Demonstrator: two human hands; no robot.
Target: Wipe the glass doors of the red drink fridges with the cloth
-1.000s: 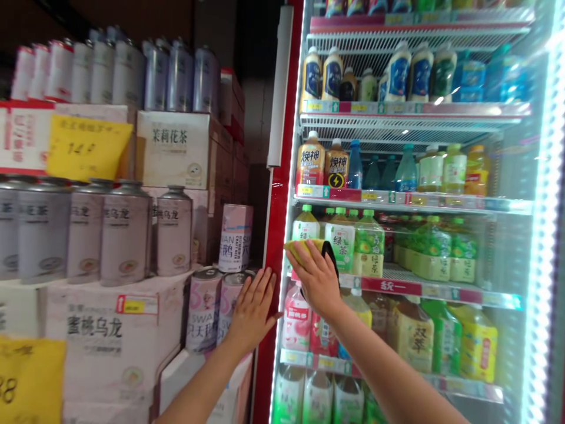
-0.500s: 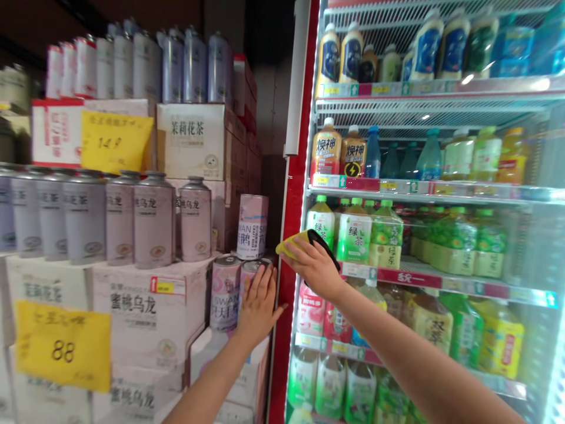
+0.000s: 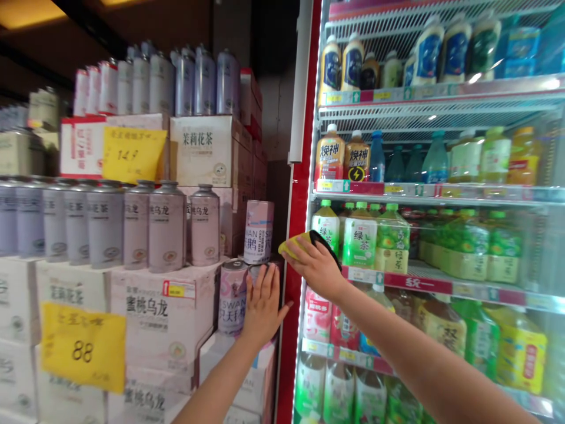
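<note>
My right hand (image 3: 315,265) lies flattened over a yellow cloth with a dark edge (image 3: 295,247), at the left edge of the lit drinks fridge, just right of its red frame (image 3: 295,235). Fingers of my left hand (image 3: 262,303) are spread over a pinkish can, which they largely cover; its label is hidden. Left of that hand a pink and white can (image 3: 232,297) stands on a carton. Another upright can (image 3: 258,231) rests above, behind my left fingertips.
Cartons (image 3: 154,318) topped with rows of tall cans (image 3: 166,227) fill the left side, with yellow price signs (image 3: 83,347). Fridge shelves (image 3: 410,281) at right hold green tea bottles (image 3: 359,235) and other drinks.
The view has shifted, so shelves and cartons appear slightly lower and further right. Both hands keep nearly the same places relative to the can and the fridge frame.
</note>
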